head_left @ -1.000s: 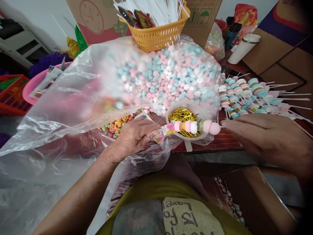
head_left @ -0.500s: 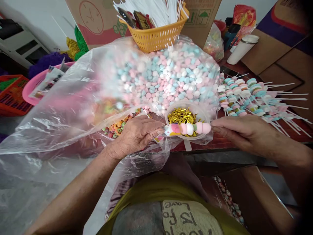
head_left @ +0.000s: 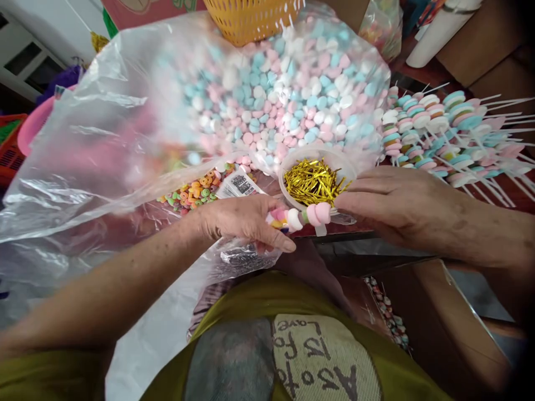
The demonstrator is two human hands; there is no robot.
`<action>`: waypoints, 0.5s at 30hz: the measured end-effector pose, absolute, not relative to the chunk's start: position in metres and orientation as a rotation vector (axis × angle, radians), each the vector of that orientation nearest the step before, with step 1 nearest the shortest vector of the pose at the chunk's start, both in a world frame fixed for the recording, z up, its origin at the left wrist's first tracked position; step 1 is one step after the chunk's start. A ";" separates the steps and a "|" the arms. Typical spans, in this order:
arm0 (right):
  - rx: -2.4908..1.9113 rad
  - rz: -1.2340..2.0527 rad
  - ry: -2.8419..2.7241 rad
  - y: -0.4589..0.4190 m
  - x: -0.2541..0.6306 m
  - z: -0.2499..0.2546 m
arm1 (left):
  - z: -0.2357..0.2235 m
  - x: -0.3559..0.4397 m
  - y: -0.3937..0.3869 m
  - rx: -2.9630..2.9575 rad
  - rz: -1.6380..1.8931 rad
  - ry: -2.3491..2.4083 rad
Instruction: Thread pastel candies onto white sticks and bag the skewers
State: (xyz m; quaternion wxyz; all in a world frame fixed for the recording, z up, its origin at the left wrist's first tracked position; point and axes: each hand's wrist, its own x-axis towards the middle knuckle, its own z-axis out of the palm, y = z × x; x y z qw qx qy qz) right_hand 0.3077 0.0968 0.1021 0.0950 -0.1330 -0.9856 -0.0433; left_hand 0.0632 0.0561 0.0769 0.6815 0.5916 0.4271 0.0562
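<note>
My left hand is closed around a bagged marshmallow skewer; pink and white pieces with a green ring between them show past the fingers, and the rest is hidden in the palm. My right hand reaches over the right rim of a clear plastic tub, fingers stretched forward and nothing seen in them. Gold twist ties fill that tub. Its fingertips are close to both the ties and the skewer's pink end; whether they touch either, I cannot tell.
A big clear bag of pastel marshmallows spreads behind the tub. Colourful cereal rings and a stack of printed labels lie left. Finished skewers are piled right. A yellow basket stands at the back.
My right hand has let go of the skewer's pink end and moved to the tub's rim. My left hand has drawn the skewer slightly left. The view has tipped downward.
</note>
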 end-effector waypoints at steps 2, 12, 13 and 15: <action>-0.250 -0.231 -2.886 0.096 0.301 0.101 | 0.080 0.072 0.058 1.350 -0.024 0.944; -0.263 -0.275 -2.730 0.110 0.319 0.102 | 0.086 0.058 0.062 1.410 -0.066 1.023; -0.247 -0.274 -2.717 0.108 0.319 0.102 | 0.085 0.057 0.061 1.420 -0.066 1.040; -0.197 -0.276 -2.678 0.104 0.317 0.103 | 0.085 0.060 0.061 1.465 -0.056 1.073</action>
